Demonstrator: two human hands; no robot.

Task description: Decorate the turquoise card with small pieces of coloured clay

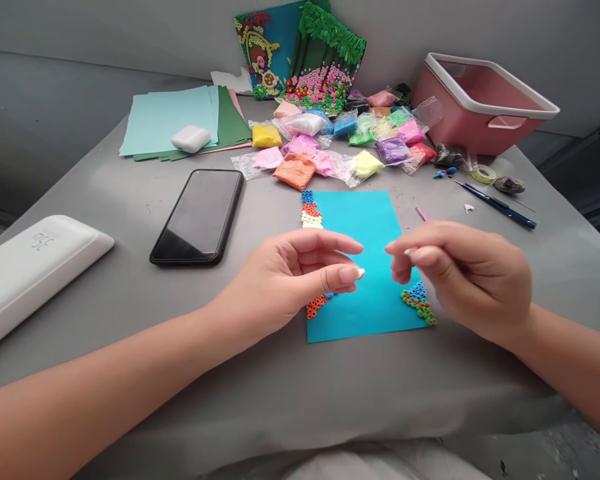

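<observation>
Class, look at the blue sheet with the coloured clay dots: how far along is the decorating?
Done: dot clusters fill the blue sheet's upper-left edge and both lower corners. In hand: the left hand and right hand hover over it, fingertips pinched; whether they hold clay is unclear. Left: most of the sheet is bare.

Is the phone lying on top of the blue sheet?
No, the phone lies face up on the grey table, to the left of the blue sheet and apart from it.

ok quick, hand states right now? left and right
Left hand: fingers pinched over the blue sheet; whether it holds anything cannot be told.
Right hand: fingers curled and pinched, contents also cannot be told.
</observation>
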